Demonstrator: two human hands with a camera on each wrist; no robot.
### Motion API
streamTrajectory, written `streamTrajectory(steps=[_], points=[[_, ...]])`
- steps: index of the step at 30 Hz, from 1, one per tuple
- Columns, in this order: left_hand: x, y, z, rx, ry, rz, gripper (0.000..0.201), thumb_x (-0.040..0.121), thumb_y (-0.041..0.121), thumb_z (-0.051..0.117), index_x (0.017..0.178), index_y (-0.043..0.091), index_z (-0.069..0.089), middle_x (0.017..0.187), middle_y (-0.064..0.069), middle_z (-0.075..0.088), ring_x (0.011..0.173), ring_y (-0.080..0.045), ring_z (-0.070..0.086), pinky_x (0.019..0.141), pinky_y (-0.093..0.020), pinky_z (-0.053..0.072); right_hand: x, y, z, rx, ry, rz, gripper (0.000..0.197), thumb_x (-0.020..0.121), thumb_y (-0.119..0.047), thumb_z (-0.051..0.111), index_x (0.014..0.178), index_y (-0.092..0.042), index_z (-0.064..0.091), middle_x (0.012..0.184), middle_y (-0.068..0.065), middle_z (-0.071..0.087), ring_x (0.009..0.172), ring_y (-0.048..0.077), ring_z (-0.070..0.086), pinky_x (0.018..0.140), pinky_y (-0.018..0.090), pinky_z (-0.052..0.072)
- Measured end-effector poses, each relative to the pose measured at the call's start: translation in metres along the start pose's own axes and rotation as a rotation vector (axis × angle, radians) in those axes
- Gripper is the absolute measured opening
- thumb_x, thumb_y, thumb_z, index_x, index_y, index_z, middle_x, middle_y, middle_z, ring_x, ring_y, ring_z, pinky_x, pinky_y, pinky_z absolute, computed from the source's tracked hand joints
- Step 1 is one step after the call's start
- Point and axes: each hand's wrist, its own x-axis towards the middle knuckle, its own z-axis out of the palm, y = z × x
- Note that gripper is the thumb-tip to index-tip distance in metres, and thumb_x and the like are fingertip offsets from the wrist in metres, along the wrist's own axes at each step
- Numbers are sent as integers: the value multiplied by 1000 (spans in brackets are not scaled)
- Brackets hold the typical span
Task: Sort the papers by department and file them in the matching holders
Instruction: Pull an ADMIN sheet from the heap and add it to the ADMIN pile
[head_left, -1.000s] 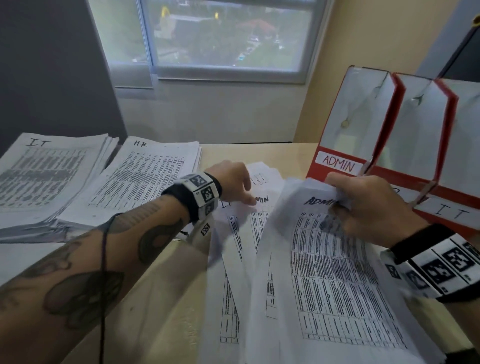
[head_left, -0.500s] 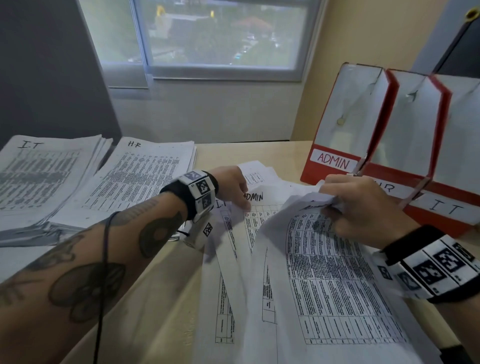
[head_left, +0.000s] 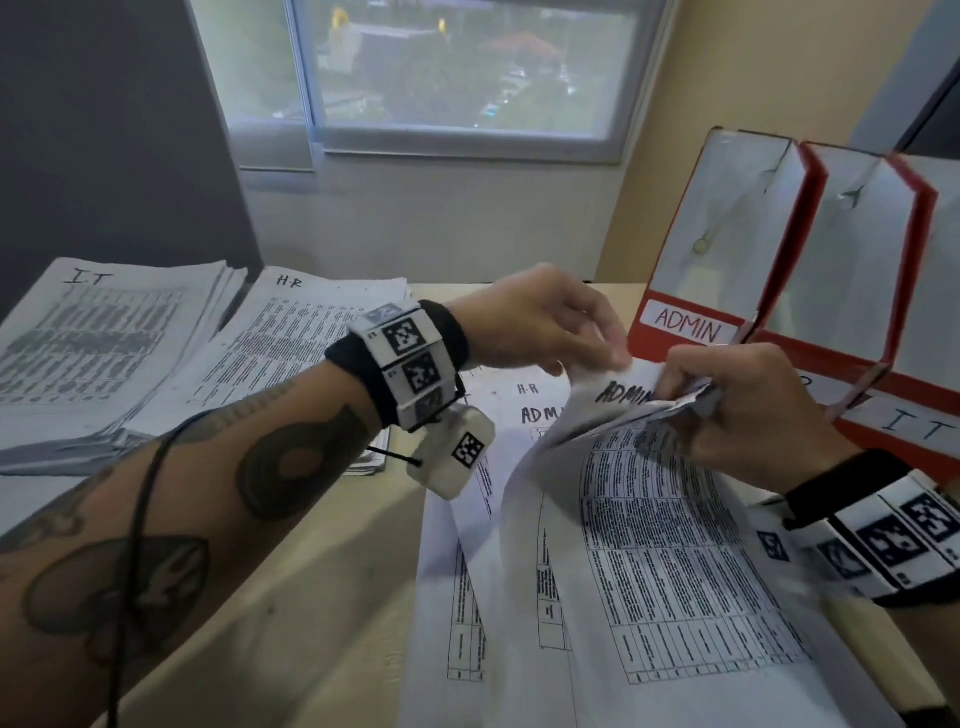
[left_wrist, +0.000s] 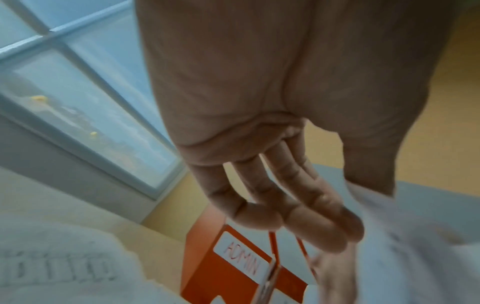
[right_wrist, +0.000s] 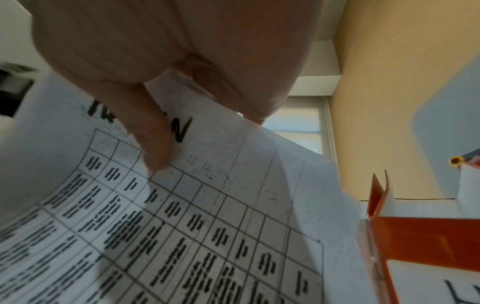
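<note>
White printed papers (head_left: 670, 561) headed ADMIN in black marker are raised at their top edge off the beige desk (head_left: 311, 597), bunched between thumb and curled fingers of the right hand (head_left: 748, 415); the right wrist view shows its fingers (right_wrist: 155, 139) pressing on the sheet's heading. Just left of that grip, the left hand (head_left: 540, 322) pinches the same top edge with fingertips and thumb. Under the lifted sheets lie loose pages marked H-R and ADMIN (head_left: 524, 410). Just beyond the grip stand red-and-white magazine holders, the nearest labelled ADMIN (head_left: 696, 327), another IT (head_left: 914, 431). Well left of the grip lie two sorted stacks, IT (head_left: 98, 343) and H-R (head_left: 291, 343).
</note>
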Motion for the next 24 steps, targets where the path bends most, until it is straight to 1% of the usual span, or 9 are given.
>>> streamTrajectory(steps=[2,4,6,10,14,16,19,21,24], points=[[-1,-13,-9,-60,102,-55,28,97,30,72,98,2,74,79,-7,76,68,-17,68,67,-30,52,-6,-3,-4,-12,39,31,50,62,16,84,86,-19,58,70,-3,65,62,14,66,49,27,52],[3,-32,-11,183,141,-138,31,98,41,69,91,12,76,80,-1,78,70,-15,72,72,-32,54,-11,-4,-6,17,58,84,62,62,17,83,104,-17,52,72,-3,64,62,12,66,55,11,49],[9,-51,-5,517,81,-272,32,93,51,72,99,20,78,89,6,79,80,-11,71,83,-32,56,-13,-2,-7,14,48,90,69,62,18,83,114,-16,54,71,-6,61,61,8,62,53,7,43],[17,-76,14,783,-60,-469,73,72,66,83,128,22,69,115,3,71,102,-20,65,95,-40,56,-15,2,-10,-90,-40,-13,48,59,18,83,79,-23,69,74,-18,58,66,-1,56,57,11,41],[24,-76,20,721,0,-476,58,72,48,91,117,16,73,103,-1,74,93,-22,69,83,-35,59,-15,2,-13,-52,-87,-20,28,64,8,79,68,-19,73,74,-21,57,67,2,56,56,9,36],[24,-74,17,682,60,-454,37,75,41,91,101,16,79,84,2,74,81,-20,70,70,-30,56,-18,4,-15,-8,-82,-43,12,68,-10,79,70,-21,76,78,-18,63,70,1,61,58,14,44],[22,-70,10,684,109,-426,17,83,33,87,84,19,79,65,6,65,64,-13,62,56,-24,48,-19,6,-17,29,-83,-38,14,66,-16,87,74,-23,78,83,-16,70,74,3,67,60,21,51],[17,-65,7,712,142,-409,7,90,22,81,90,15,82,68,6,63,65,-13,61,57,-25,49,-17,6,-14,11,-90,-37,7,69,-23,77,76,-25,78,82,-17,70,72,3,67,59,19,50],[9,-54,1,745,157,-355,14,93,12,71,93,19,83,69,7,64,77,-15,68,65,-28,54,-14,12,-8,-37,-115,-6,18,73,-6,83,75,-23,78,86,-17,70,75,4,67,60,30,57]])
